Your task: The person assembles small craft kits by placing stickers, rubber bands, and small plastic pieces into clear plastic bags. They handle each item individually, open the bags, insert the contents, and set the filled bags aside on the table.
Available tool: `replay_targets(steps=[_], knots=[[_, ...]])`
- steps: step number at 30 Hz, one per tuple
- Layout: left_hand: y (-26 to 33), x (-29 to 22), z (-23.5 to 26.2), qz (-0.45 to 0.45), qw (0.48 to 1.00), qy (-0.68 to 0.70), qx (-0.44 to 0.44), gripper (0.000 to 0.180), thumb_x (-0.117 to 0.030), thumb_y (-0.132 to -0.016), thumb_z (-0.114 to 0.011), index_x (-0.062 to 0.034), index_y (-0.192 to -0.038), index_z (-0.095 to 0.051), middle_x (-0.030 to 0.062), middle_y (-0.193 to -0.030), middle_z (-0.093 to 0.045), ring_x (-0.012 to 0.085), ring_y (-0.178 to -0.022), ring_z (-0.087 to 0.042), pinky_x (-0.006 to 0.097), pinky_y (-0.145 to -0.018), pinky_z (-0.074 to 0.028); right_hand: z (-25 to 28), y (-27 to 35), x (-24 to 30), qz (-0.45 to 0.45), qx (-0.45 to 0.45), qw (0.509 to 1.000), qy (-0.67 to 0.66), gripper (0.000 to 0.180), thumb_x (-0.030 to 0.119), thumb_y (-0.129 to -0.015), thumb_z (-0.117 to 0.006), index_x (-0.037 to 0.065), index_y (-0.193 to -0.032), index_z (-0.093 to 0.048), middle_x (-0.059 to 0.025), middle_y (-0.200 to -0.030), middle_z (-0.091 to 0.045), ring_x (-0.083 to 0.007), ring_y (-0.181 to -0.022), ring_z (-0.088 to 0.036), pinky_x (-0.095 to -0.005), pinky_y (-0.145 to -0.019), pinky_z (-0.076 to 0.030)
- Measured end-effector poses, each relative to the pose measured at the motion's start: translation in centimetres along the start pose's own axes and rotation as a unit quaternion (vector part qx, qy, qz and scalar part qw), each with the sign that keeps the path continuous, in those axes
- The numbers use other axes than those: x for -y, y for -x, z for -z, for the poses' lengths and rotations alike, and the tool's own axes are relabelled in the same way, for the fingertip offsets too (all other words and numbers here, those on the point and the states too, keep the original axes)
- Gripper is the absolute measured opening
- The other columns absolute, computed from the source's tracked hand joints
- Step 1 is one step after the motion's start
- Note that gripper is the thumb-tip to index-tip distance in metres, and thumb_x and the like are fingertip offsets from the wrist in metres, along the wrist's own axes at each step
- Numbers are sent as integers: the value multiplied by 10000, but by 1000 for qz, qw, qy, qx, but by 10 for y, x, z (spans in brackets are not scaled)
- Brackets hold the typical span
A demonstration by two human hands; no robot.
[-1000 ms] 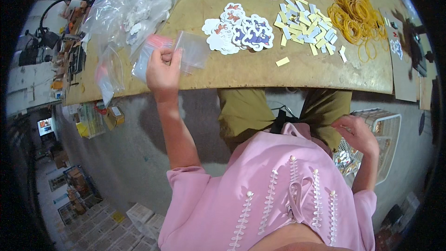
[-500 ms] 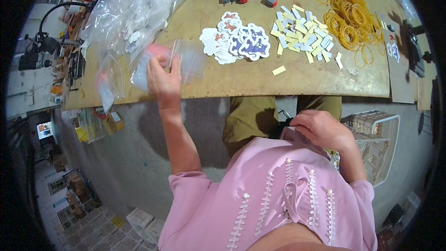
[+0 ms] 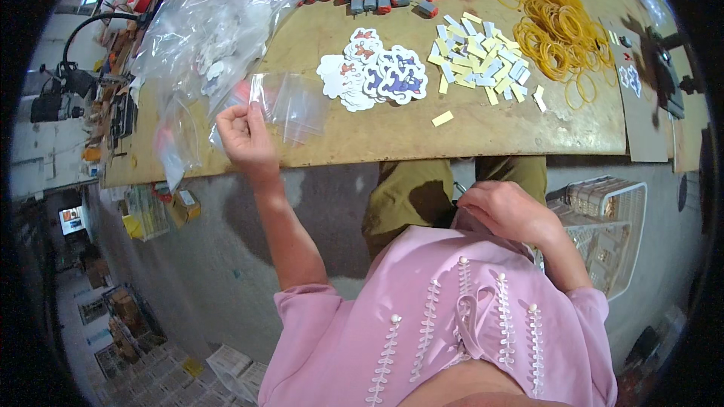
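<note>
My left hand (image 3: pixel 247 139) is over the table's near left part, thumb and fingers pinching the edge of a small clear plastic bag (image 3: pixel 262 89). More flat clear bags (image 3: pixel 305 113) lie just right of it. My right hand (image 3: pixel 507 209) rests low at my lap, against the pink shirt, with its fingers curled. A thin object (image 3: pixel 458 189) shows by its fingertips, too small to name. To the right of the bags lie die-cut white cards with reddish animal prints (image 3: pixel 363 51) and a pile with blue-purple prints (image 3: pixel 396 79).
Small yellow and white rectangular pieces (image 3: pixel 475 60) are heaped right of the cards. Yellow rubber bands (image 3: pixel 562 30) pile up at the far right. Small grey-and-red motors (image 3: pixel 368 4) line the back. A large clear bag (image 3: pixel 215 22) covers the left; a white crate (image 3: pixel 630 203) stands below.
My left hand has drawn slightly nearer and left, its fingers now closed on a bag lifted from the others. My right hand has barely moved.
</note>
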State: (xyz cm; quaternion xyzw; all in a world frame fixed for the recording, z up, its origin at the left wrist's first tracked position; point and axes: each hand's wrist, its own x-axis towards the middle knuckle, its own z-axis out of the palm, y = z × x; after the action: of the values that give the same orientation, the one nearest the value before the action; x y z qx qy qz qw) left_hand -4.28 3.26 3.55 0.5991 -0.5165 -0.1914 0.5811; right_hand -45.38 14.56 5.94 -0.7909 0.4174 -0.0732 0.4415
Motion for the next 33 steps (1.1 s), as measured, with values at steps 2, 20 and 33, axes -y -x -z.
replay_targets(steps=[2, 20, 33], knots=[[8, -25, -14, 46, 994, 100, 1, 202, -29, -1008, -670, -25, -1181, -566, 36, -1003, -638, 106, -806, -620, 254, -722, -519, 2, -2, 6, 12, -37, 999, -16, 160, 73, -954, -667, -3, -1089, -709, -193, -1000, -727, -409, -963, -714, -472, -853, -586], [164, -123, -108, -236, 934, 67, 258, 395, 132, -740, -839, -86, -1068, -813, 44, -963, -631, 157, -810, -627, 295, -644, -511, 1, 12, 18, -76, -136, 742, -652, 233, 230, -1088, -651, 13, -1042, -722, -94, -915, -784, -127, -719, -750, -227, -616, -585], [182, -110, -112, -150, 935, 78, 311, 449, 192, -753, -737, -88, -1088, -839, 35, -973, -582, 131, -744, -583, 267, -619, -480, -17, 28, -2, -98, -132, 692, -703, 265, 231, -1097, -633, -8, -1064, -743, -126, -900, -788, -160, -708, -764, -252, -607, -606]])
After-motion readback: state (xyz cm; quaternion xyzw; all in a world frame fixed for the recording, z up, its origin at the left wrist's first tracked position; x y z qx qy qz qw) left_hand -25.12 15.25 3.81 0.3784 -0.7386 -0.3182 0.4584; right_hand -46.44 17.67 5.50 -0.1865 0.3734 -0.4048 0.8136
